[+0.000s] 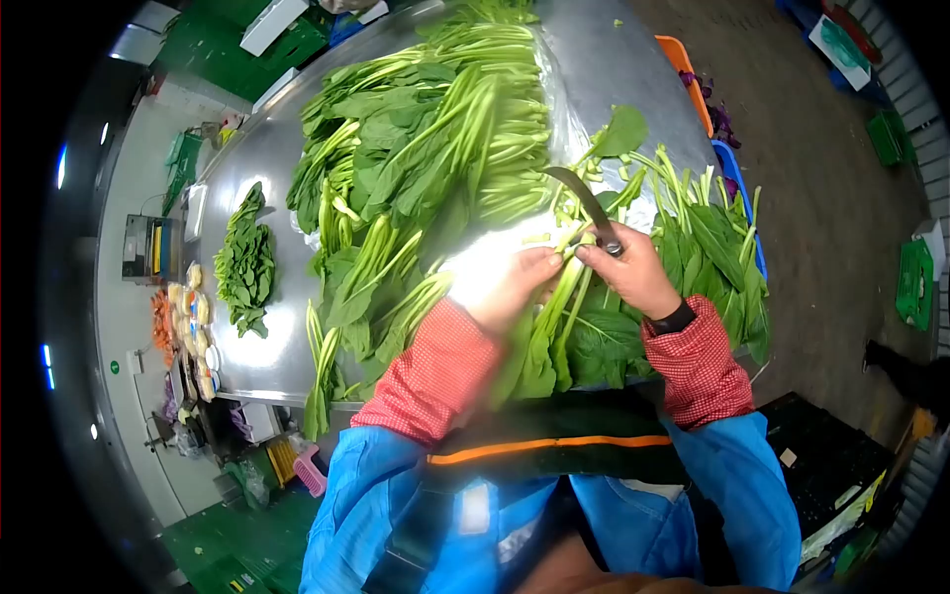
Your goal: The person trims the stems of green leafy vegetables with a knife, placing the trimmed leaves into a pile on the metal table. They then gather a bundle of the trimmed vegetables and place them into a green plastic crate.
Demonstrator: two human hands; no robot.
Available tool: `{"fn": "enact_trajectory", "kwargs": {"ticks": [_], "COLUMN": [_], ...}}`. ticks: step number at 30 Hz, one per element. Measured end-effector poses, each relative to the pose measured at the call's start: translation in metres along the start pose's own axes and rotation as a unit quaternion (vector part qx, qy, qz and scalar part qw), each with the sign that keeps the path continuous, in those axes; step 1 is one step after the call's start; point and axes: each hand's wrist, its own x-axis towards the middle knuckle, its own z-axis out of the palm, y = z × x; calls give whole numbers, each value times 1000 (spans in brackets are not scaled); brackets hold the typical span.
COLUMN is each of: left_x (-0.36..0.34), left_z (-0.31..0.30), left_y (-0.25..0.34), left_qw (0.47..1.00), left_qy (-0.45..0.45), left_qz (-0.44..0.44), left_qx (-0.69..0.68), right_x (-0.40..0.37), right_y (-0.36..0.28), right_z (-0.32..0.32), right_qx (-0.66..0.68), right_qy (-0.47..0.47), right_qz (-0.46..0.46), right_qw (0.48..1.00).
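Observation:
My left hand is closed on the pale stem end of some leafy greens, whose leaves hang toward my body. Close beside it, my right hand grips a knife with a dark, curved blade pointing up and to the left. Its thumb is near the same stems. A large heap of long-stemmed greens lies beyond my left hand, stems mostly to the right. More greens are piled at the right, by my right hand. Cut stem pieces lie around the blade.
All this lies on a metal table. A small bunch of greens sits at its left. Along the right edge are an orange crate and a blue crate. Packed pale goods stand past the left edge. Green crates stand on the floor.

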Motion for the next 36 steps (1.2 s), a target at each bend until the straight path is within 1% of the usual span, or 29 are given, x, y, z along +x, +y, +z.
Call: {"fn": "enact_trajectory", "kwargs": {"ticks": [2,3,4,5,6,7,8,10,11,13,16,17,18,19,20,21,22,23,24,25,27,28,29,31,32,33,34,35,36], "left_x": [-6,-13,-19,-23,-28,-32,-34,-43,-44,-50,-68,-75,-80,-83,-85,-87,-91,-91,-87,-86,-83,-83,-84,-89,-86,-83,-81,-74,-67], "left_z": [-6,2,-5,-14,-11,-7,-9,-7,-15,-35,-63,-68,-71,-73,-74,-70,-65,-62,-63,-62,-64,-65,-66,-62,-60,-57,-51,-45,-37], "left_y": [2,-7,-4,0,9,19,15,38,34,10,-10,-10,-6,-2,1,9,21,27,22,21,22,24,26,39,41,44,58,63,63], "left_qw": [985,964,918,852,886,903,905,947,941,926,918,942,960,975,977,982,984,985,978,973,960,956,953,952,935,915,872,850,845], "left_qy": [71,116,177,232,170,117,94,47,38,13,43,53,62,71,92,109,126,144,154,161,173,187,201,218,238,254,258,255,255], "left_qz": [42,111,182,251,261,212,190,116,131,158,188,162,138,112,100,79,60,42,92,114,158,163,166,172,203,231,294,329,321], "left_qx": [153,213,306,396,344,355,370,295,310,342,346,290,235,179,164,136,109,82,106,123,155,155,155,129,171,211,293,324,344], "right_x": [7,-1,3,8,14,16,17,28,34,51,86,104,124,144,172,193,217,249,269,274,261,254,223,174,151,120,100,85,73], "right_y": [2,-2,3,7,3,0,-8,-15,-20,-15,7,5,5,-12,-13,-27,-34,-23,-14,-15,-18,-8,-21,-30,-33,-54,-57,-55,-50], "right_z": [-6,-10,-4,3,13,29,39,43,40,33,28,26,23,29,33,45,51,53,60,69,69,67,69,61,54,53,51,49,49], "right_qx": [89,43,-7,-55,-135,-141,-149,-152,-199,-318,-505,-498,-474,-446,-410,-311,-271,-257,-283,-309,-323,-278,-203,-147,-138,-126,-110,-94,-59], "right_qy": [0,29,42,57,26,-2,-50,-151,-195,-259,-191,-123,-48,16,75,120,127,142,153,163,117,102,68,11,-42,-89,-113,-135,-130], "right_qz": [62,35,7,-26,-10,-37,-50,-77,-66,-146,-163,-118,-157,-179,-177,-142,-113,-85,-67,-47,-26,-81,-128,-127,-143,-53,-16,20,41], "right_qw": [994,998,999,997,990,989,986,974,958,900,826,850,865,877,892,932,948,952,945,936,939,952,969,981,979,987,987,986,989]}}
